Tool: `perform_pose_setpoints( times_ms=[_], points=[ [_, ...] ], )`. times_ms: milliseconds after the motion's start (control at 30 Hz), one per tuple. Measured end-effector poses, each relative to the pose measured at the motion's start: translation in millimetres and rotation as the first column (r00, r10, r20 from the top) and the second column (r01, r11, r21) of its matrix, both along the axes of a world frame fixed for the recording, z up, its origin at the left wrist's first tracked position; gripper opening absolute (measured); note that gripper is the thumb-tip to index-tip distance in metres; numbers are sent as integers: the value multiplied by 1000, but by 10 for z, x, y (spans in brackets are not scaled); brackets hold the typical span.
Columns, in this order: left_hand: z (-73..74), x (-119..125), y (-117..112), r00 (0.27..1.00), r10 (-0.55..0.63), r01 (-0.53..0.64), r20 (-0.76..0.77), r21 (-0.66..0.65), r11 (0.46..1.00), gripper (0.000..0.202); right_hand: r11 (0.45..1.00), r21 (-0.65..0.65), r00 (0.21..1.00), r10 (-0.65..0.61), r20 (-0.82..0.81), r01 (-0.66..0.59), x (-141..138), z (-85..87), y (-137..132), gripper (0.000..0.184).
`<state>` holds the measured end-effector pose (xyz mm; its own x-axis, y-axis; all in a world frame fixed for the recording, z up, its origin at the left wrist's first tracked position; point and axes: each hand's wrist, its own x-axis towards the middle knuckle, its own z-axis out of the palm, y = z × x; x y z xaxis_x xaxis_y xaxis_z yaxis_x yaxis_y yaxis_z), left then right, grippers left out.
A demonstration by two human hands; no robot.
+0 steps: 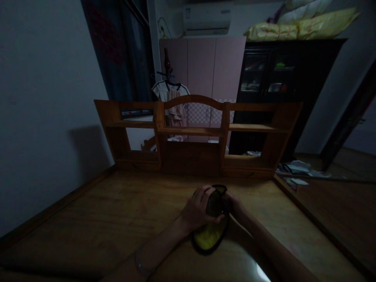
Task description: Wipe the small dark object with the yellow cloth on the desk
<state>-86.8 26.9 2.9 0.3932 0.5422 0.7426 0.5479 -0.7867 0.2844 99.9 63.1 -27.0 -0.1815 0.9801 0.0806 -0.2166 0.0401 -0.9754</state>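
Note:
A long oval thing with a yellow face and a thick dark rim [209,235] lies on the wooden board, looking a little like a slipper; its kind is unclear in the dim light. Over its far half, my left hand [197,207] curls its fingers and thumb around a dark rounded object [215,203] with a faint greenish sheen. My right hand [233,203] is closed at the right side of that same object, close to the dark rim. Its fingertips are mostly hidden, and whether it grips the object or the rim is hard to tell.
A wooden shelf unit [192,131] stands along the board's [126,219] far edge. Raised wooden edges run along both sides. A wall [49,102] is on the left. Beyond are a pink wardrobe [201,66], a dark cabinet [282,86] and hanging clothes [173,96].

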Motion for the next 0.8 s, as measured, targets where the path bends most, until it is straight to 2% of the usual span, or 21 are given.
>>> perform_pose_setpoints(
  times_ms=[200, 467, 800],
  points=[
    [15, -4, 35, 992, 47, -41, 115, -53, 998, 79, 999, -28, 999, -22, -34, 21, -45, 92, -34, 30],
    [8, -7, 42, 993, 16, -11, 113, -44, 999, 79, 999, -36, 999, 3, 33, -1, -60, 257, -126, 37],
    [36, 3, 13, 992, 28, -20, 125, -67, 998, 78, 994, -42, 995, -97, 39, 98, -45, 193, -88, 28]
  ],
)
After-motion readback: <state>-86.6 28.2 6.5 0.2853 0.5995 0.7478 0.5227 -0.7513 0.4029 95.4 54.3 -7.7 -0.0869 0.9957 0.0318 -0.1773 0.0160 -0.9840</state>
